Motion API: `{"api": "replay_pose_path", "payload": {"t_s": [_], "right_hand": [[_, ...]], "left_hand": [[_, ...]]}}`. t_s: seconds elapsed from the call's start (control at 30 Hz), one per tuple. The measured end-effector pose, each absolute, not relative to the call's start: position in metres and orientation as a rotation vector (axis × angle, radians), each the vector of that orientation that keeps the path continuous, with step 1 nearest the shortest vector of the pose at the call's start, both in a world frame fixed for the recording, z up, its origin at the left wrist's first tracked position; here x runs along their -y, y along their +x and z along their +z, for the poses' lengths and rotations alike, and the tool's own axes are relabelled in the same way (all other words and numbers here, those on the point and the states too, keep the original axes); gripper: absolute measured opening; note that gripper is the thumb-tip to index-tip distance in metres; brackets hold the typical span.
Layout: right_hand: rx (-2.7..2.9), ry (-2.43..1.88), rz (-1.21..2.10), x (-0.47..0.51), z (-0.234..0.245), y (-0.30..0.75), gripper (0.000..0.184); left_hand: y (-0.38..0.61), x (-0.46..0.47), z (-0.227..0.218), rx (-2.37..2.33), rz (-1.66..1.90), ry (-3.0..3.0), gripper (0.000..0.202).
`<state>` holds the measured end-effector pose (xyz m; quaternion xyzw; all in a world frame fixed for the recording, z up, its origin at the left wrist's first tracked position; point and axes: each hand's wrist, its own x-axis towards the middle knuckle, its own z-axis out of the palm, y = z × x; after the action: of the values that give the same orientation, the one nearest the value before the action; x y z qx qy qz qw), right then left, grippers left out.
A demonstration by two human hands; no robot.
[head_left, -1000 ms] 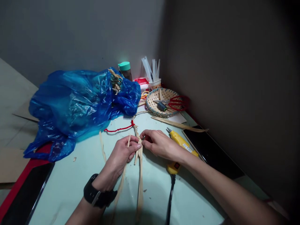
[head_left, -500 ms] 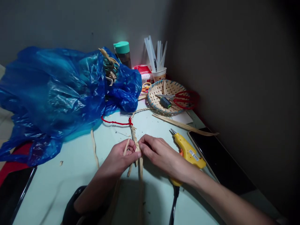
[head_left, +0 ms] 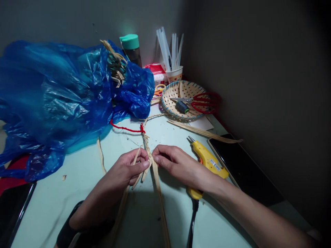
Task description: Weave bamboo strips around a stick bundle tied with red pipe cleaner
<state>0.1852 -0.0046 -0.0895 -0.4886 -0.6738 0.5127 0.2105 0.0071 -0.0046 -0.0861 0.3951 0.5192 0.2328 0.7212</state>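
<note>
A pale braid of flat, straw-like strips (head_left: 147,146) runs toward me from a red cord (head_left: 126,129) tied round it. My left hand (head_left: 133,165) is closed on strips at the braid's left side, with one strip sticking up between the fingers. Pinched at the braid's lower right is a strip in my right hand (head_left: 172,160). That long loose strip (head_left: 159,196) hangs down past the near side of the picture. Other strip ends poke out below my left hand. Part of the braid is hidden behind my fingertips.
To the right lie a yellow glue gun (head_left: 207,160) and a dark phone (head_left: 243,172). Behind them, a woven basket (head_left: 168,108) holds red-handled scissors (head_left: 207,102) and a thread spool (head_left: 181,107). A blue plastic bag (head_left: 72,93) fills the left; glue sticks (head_left: 165,48) stand in a cup.
My hands have drawn slightly apart at the braid's lower end. The long strip now slants out to the right from my right fingers. The whole view has shifted a little.
</note>
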Motion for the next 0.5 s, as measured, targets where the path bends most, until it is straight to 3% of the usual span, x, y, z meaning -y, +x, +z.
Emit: {"api": "replay_pose_path", "payload": {"t_s": [0.2,0.5], "right_hand": [[1.845,-1.323,1.459,0.0050,-0.0908,0.1864,0.021],[1.905,-1.309,1.420,0.0046,-0.0892,0.1879,0.019]], "left_hand": [[0.0013,0.0038,-0.0874,-1.080,0.462,0.953,0.017],[0.0021,0.0042,-0.0883,-1.060,0.495,0.814,0.028]]}}
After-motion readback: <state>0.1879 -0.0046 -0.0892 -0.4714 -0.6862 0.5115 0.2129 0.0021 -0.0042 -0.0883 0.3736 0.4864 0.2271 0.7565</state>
